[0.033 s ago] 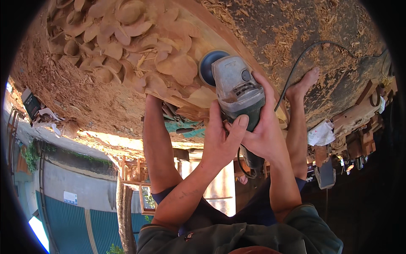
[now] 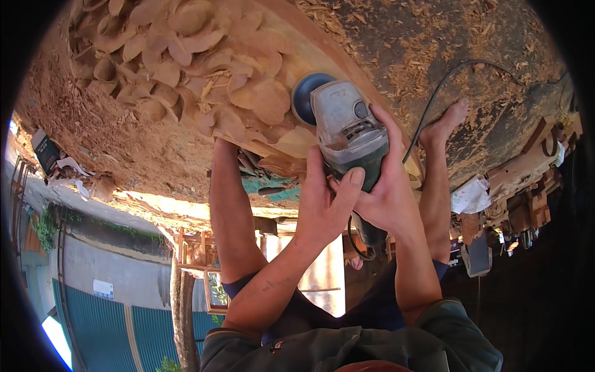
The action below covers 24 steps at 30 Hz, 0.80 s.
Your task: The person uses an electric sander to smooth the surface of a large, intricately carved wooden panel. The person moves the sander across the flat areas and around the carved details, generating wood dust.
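Both hands, left hand [image 2: 322, 208] and right hand [image 2: 387, 192], clamped on grinder [image 2: 347, 133], long axis pointing away, disc [image 2: 307, 96] against carved wood [image 2: 204, 68].

Ground is basically all wood shavings [image 2: 471, 56] and reddish sawdust [image 2: 105, 133], it's everywhere. A black power cord [image 2: 446, 84] snakes across the shavings on the right side. Further right there's a crumpled white rag [image 2: 470, 195] lying next to a jumble of wooden offcuts [image 2: 527, 170]. Over on the left edge, a dark box [image 2: 46, 152] sits by some scraps of white paper [image 2: 71, 168]. Past that you can see a teal corrugated fence [image 2: 105, 328] and a tree trunk [image 2: 181, 310].
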Motion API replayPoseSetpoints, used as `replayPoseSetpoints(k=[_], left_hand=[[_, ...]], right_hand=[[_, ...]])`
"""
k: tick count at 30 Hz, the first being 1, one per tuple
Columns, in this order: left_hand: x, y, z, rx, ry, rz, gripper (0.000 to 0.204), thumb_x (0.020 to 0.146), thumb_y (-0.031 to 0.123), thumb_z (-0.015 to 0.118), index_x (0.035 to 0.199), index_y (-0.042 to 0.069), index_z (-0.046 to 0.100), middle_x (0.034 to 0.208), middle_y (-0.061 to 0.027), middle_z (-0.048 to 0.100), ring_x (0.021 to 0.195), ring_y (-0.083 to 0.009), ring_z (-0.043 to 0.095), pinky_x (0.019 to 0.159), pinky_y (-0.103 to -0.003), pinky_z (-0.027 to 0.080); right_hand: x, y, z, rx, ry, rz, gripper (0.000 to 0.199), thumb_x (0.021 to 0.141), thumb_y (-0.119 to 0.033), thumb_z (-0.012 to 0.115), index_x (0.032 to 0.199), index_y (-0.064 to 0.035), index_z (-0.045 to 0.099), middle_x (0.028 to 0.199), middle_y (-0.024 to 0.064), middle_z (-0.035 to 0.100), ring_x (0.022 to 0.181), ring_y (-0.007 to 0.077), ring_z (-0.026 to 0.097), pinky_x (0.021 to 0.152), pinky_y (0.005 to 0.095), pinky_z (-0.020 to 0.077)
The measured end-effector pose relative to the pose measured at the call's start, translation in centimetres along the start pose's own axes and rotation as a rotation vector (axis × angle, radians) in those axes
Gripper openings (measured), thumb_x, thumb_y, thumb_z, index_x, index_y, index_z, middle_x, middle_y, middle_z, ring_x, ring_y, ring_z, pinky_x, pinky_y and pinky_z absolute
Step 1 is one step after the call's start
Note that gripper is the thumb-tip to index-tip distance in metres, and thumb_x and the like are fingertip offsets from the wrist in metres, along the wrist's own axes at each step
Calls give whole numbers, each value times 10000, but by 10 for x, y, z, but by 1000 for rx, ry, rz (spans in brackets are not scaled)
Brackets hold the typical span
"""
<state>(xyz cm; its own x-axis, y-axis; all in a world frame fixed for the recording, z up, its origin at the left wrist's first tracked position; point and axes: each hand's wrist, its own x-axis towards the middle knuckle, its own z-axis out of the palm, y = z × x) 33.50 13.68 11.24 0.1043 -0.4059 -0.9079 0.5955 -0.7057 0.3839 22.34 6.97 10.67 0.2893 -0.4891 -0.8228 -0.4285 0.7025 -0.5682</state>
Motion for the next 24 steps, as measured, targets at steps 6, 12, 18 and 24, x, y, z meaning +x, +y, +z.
replayPoseSetpoints(k=[6,12,18,24], left_hand=[[3,-6,-2,100,-11,-13,429,1035,173,680,1311,-38,428,1204,-147,649,1098,-120,582,926,-295,510],[-27,-31,3,131,-76,-189,510,1025,269,725,1307,-40,434,1171,-176,674,1067,-133,604,895,-311,523],[-2,-10,0,216,-44,-51,503,1002,275,746,1272,-54,478,1096,-186,712,996,-137,647,840,-315,542],[1,-10,-12,342,7,-31,502,995,282,751,1253,-38,462,1027,-187,720,914,-131,667,774,-319,554]], right_hand=[[-1,11,1,75,13,27,1132,771,-12,878,1660,-67,179,1534,175,455,1404,255,487,1175,390,394],[-46,31,-6,179,63,189,1129,799,1,850,1668,-94,137,1482,188,525,1365,258,547,1142,397,439],[-18,17,-2,240,70,82,1109,817,2,825,1673,-94,127,1476,176,529,1336,257,558,1143,379,428],[-9,32,13,286,49,38,1106,821,19,817,1673,-97,120,1467,167,537,1326,257,560,1148,377,417]])
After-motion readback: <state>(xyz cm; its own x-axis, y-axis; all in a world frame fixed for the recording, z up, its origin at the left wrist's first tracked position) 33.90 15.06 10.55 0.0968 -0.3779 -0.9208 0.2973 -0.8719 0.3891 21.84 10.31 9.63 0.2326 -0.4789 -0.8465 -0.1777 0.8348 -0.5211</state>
